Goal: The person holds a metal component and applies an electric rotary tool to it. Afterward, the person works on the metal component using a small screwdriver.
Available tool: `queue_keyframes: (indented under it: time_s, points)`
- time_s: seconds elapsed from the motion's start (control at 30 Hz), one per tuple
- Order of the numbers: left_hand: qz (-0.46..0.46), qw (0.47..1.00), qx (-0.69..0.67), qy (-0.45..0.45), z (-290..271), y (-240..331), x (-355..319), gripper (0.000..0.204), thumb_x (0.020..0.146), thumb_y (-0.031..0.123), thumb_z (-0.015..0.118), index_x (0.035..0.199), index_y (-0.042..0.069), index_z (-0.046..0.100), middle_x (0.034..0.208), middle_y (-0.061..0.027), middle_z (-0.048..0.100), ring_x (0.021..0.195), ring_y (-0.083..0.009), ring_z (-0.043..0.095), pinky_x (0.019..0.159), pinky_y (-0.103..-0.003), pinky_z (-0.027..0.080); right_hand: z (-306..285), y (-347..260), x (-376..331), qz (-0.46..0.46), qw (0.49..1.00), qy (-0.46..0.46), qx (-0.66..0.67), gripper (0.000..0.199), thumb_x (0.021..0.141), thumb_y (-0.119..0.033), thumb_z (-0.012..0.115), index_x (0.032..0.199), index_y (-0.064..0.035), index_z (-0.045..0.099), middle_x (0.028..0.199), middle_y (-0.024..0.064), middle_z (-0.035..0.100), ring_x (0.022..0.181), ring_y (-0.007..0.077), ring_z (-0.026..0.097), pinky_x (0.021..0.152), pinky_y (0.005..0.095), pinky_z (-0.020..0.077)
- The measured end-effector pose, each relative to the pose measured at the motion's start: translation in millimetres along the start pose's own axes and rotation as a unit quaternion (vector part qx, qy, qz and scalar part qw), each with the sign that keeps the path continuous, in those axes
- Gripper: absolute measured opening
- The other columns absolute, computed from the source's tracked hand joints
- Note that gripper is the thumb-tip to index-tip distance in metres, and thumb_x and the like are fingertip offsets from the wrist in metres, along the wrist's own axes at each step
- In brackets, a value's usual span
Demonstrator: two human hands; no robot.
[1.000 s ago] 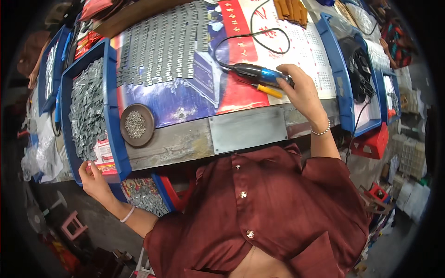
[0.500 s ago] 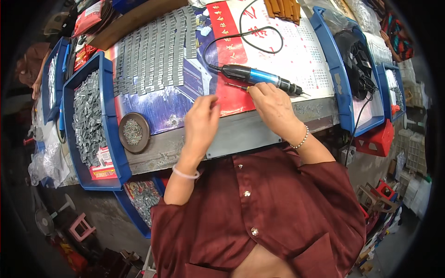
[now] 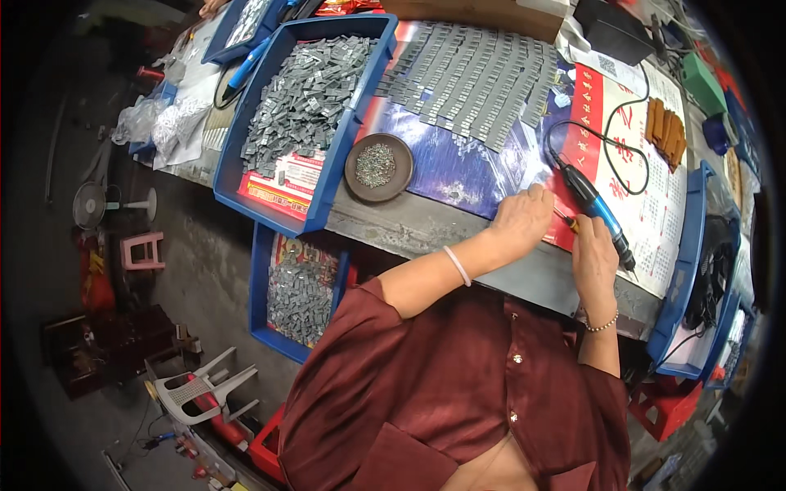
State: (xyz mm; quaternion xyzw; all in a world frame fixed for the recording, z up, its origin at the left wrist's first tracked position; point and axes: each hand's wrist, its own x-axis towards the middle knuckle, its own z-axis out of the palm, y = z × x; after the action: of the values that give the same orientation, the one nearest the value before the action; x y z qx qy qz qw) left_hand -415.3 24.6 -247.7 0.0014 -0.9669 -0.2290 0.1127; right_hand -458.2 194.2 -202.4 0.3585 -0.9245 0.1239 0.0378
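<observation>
My right hand [image 3: 595,255] is closed round the handle of a small screwdriver [image 3: 566,219], its thin shaft pointing left. Close beside that shaft is my left hand [image 3: 522,221], fingers bent together; whatever they hold is hidden. Just beyond my right hand, a blue and black electric screwdriver [image 3: 596,203] lies on the printed sheet with its cord looping away. Rows of flat grey pieces [image 3: 479,78] are laid out beyond my left hand. To their left, a round brown dish [image 3: 400,184] holds small metal screws [image 3: 375,166].
A blue tray [image 3: 332,196] of loose grey pieces stands at the left, and another blue bin [image 3: 260,290] sits lower, beneath the table edge. Brown strips [image 3: 665,135] lie at the far right. A blue tray [image 3: 684,270] with black items borders the right side.
The view has swung left, shifting the table rightward in the picture. My left hand has come closer to my right hand and the small screwdriver, which my right hand still holds.
</observation>
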Motion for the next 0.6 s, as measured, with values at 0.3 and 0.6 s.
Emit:
queue_keyframes:
  time_s: [0.3, 0.6]
  points:
    - [-0.136, 0.977, 0.09, 0.138, -116.6, -89.4, -50.1, 0.009, 0.09, 0.01, 0.058, 0.098, 0.005, 0.057, 0.091, -0.0145, 0.059, 0.08, -0.0337, 0.063, 0.062, -0.042, 0.052, -7.5, 3.4, 0.2, 0.014, 0.999, -0.034, -0.009, 0.024, 0.083, -0.002, 0.059, 0.107, -0.0053, 0.056, 0.092, 0.0109, 0.054, 0.086, 0.0293, 0.059, 0.07, 0.0395, 0.0511]
    - [-0.225, 0.948, 0.176, 0.142, -132.3, -156.5, -92.1, 0.008, 0.093, 0.012, 0.057, 0.097, 0.005, 0.057, 0.093, -0.0167, 0.062, 0.087, -0.0386, 0.061, 0.073, -0.048, 0.05, -4.2, 9.8, 5.3, -0.011, 1.0, -0.01, 0.014, 0.013, 0.082, -0.004, 0.058, 0.094, -0.0065, 0.055, 0.086, 0.0094, 0.055, 0.082, 0.0276, 0.06, 0.068, 0.0376, 0.0501]
